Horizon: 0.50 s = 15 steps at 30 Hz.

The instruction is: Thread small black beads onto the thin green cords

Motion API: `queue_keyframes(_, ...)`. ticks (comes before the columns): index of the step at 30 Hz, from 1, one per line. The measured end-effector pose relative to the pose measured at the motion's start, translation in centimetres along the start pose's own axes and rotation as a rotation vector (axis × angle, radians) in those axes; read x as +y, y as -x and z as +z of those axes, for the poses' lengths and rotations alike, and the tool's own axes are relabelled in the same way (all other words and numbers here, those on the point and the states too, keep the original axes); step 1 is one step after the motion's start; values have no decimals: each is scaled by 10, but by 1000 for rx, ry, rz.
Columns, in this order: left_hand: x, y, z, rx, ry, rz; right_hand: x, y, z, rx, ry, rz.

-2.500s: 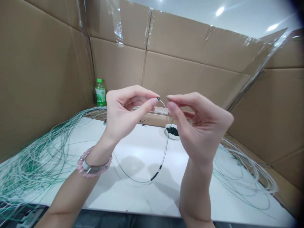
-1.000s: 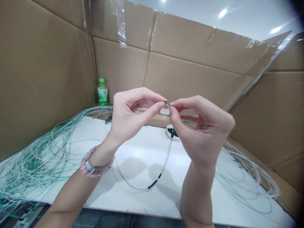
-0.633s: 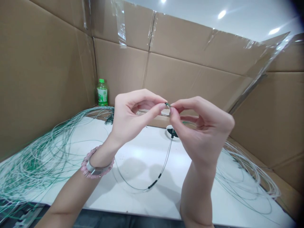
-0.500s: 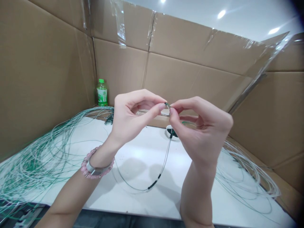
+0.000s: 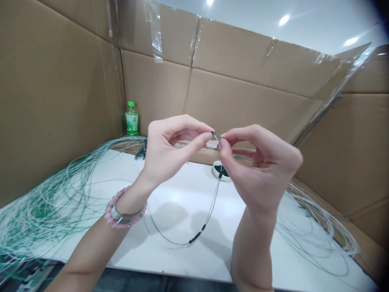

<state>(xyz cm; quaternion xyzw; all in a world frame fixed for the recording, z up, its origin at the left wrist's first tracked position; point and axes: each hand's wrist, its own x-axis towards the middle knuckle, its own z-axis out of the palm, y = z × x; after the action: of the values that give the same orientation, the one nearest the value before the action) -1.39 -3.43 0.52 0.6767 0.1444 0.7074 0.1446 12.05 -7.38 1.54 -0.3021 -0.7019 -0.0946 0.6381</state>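
My left hand (image 5: 170,150) pinches a small dark knot or bead (image 5: 213,133) between thumb and index fingertip. Close to its right, my right hand (image 5: 258,162) pinches the thin green and white cords that come out of that dark piece. A loop of thin cord (image 5: 158,232) hangs below both hands, over the white table. Along the loop sits a row of black beads (image 5: 197,236), and a dark cluster (image 5: 221,175) shows higher up, below the right fingertips. Behind this cluster stands a white bowl (image 5: 216,172) of dark beads, partly hidden by my right hand.
Green and white cords (image 5: 45,207) lie tangled on the left of the white table (image 5: 170,259), more pale cords (image 5: 328,227) on the right. A green bottle (image 5: 131,119) stands in the back left corner. Cardboard walls (image 5: 243,81) enclose the table.
My right hand has moved slightly right, away from the left fingertips, and more of the green and white cord shows between them. My left hand has barely moved.
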Motion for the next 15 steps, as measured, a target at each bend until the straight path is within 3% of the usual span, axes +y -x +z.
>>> queue_keyframes(15,-1,0,0,-41,46,26,-1,1,0,-20,-3,14)
